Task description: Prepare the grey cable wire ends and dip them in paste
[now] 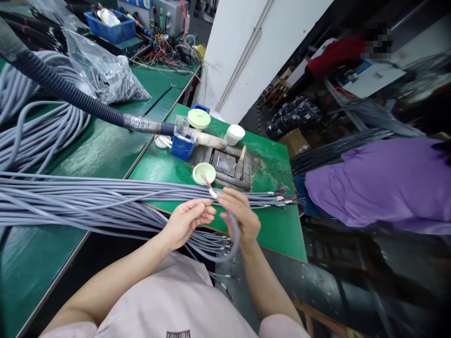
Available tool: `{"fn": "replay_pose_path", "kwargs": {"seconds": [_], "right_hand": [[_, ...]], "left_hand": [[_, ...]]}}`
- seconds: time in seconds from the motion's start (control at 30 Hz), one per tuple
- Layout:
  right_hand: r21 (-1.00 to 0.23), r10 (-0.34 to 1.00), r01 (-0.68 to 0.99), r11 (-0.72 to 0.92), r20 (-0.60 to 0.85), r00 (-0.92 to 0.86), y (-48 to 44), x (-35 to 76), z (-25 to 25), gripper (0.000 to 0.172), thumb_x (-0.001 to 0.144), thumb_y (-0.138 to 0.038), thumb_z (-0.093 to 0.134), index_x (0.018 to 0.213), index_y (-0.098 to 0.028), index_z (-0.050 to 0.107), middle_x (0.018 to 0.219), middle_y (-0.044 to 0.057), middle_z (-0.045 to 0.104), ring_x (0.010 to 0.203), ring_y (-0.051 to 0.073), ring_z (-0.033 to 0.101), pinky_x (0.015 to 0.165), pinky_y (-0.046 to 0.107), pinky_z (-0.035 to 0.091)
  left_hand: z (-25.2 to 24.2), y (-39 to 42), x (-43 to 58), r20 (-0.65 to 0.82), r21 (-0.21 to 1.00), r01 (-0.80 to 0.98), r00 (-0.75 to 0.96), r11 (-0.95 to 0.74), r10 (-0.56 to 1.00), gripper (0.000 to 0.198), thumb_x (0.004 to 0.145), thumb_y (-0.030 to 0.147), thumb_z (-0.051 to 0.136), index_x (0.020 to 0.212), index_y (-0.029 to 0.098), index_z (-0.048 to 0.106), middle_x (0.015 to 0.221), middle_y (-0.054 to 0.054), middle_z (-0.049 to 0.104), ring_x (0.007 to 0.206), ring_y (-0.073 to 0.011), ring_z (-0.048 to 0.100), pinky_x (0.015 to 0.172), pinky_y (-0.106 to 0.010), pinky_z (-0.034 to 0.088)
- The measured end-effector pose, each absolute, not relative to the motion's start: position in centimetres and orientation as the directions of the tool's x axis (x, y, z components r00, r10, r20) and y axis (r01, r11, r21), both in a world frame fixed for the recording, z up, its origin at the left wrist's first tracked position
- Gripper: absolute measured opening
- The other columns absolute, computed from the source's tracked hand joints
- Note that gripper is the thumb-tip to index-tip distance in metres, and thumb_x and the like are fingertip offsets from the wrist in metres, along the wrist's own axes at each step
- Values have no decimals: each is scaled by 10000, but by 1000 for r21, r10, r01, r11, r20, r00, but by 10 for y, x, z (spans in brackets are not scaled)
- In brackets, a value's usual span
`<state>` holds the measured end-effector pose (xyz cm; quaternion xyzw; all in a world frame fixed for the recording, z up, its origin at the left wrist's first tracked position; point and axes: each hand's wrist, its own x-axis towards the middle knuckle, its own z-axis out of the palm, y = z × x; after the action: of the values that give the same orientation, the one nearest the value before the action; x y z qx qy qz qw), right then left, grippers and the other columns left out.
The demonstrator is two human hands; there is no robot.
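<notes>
Green benchtop (282,234), pretty crowded, with a ribbed hose (105,111) coming across from the left and its pale nozzle (208,140) sitting beside a grimy square metal pan (225,163). My guess is the hose is parked there to pull fumes off the pan. Long grey cables (105,190) lie side by side across the bench, most of the stripped ends pointing the same way, probably so each one is easy to grab.

Right hand (243,217) has its fingers wrapped around one grey cable (233,246) close to its tip, likely because gripping that near the end keeps the floppy bit steady. Left hand (192,217) is right next to it, thumb and fingertips drawn close together; can't tell if they're actually pinching anything.

As for the held cable, it's smooth and grey, bending in a loop below the right hand, a bit blurry. There's a white band (213,193) near its tip, then thin reddish wires (207,182) poking out over a small pale green dish (200,182), can't tell if they touch it.
</notes>
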<state>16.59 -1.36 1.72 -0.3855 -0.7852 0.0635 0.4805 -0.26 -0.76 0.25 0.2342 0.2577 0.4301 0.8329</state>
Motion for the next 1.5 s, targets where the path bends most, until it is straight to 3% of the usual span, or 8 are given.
{"fn": "replay_pose_path", "kwargs": {"seconds": [0.07, 0.17, 0.23, 0.33, 0.5, 1.0, 1.3, 1.5], "right_hand": [[-562, 700, 581, 589, 714, -18, -3, 169, 22, 258, 870, -213, 548, 1100, -260, 656, 1031, 58, 711, 1011, 229, 629, 873, 422, 513], [-672, 741, 604, 429, 644, 190, 16, 175, 28, 185, 888, -279, 523, 956, -224, 686, 912, 55, 723, 876, 208, 658, 807, 376, 521], [-715, 779, 598, 362, 585, 227, 29, 177, 29, 187, 888, -314, 526, 913, -211, 680, 866, 57, 726, 840, 206, 661, 778, 360, 517], [-741, 832, 596, 308, 514, 210, 47, 178, 28, 211, 890, -353, 520, 907, -203, 667, 855, 66, 724, 844, 212, 664, 771, 359, 513], [-702, 865, 644, 304, 487, 121, 68, 175, 22, 226, 902, -367, 496, 922, -204, 652, 882, 67, 716, 852, 202, 666, 785, 356, 517], [-567, 894, 754, 332, 443, -60, 86, 169, 12, 186, 903, -309, 491, 910, -227, 658, 857, 37, 711, 911, 209, 616, 837, 364, 471], [-525, 888, 787, 325, 457, -62, 86, 169, 16, 195, 899, -321, 484, 890, -232, 657, 875, 40, 706, 890, 212, 614, 824, 370, 469], [-524, 832, 800, 292, 552, 58, 89, 185, 28, 207, 904, -345, 480, 912, -225, 649, 858, 46, 699, 877, 218, 628, 830, 375, 473]], "left_hand": [[5, -9, -10, -173, 805, -459, 426, 377, 888, 265, 767, 351, 695, 941, 152, 707, 800, -57, 725, 745, -145, 658, 742, -268, 511], [5, -10, -24, 93, 987, -158, 352, -39, 931, 179, 822, 286, 626, 921, 172, 722, 839, -70, 731, 796, -169, 644, 755, -294, 492], [-1, -8, -33, 291, 950, 9, 345, -313, 892, 167, 841, 242, 593, 934, 185, 719, 844, -70, 729, 788, -171, 625, 753, -310, 478], [-14, -3, -40, 427, 847, 175, 340, -503, 838, 177, 854, 210, 568, 972, 188, 699, 865, -71, 726, 788, -175, 609, 760, -330, 460], [-33, 5, -42, 433, 789, 304, 343, -534, 834, 181, 875, 228, 540, 980, 186, 682, 880, -73, 723, 814, -182, 617, 764, -337, 439], [-45, 11, -44, 380, 779, 347, 401, -522, 834, 184, 892, 249, 513, 967, 186, 668, 847, -58, 713, 787, -174, 608, 754, -326, 413], [-43, 10, -45, 380, 774, 351, 408, -526, 831, 203, 902, 258, 494, 971, 189, 672, 833, -62, 711, 777, -171, 608, 742, -324, 416], [-29, 12, -47, 447, 767, 293, 395, -571, 802, 179, 892, 212, 509, 983, 176, 659, 861, -66, 720, 763, -164, 621, 725, -309, 438]]}}
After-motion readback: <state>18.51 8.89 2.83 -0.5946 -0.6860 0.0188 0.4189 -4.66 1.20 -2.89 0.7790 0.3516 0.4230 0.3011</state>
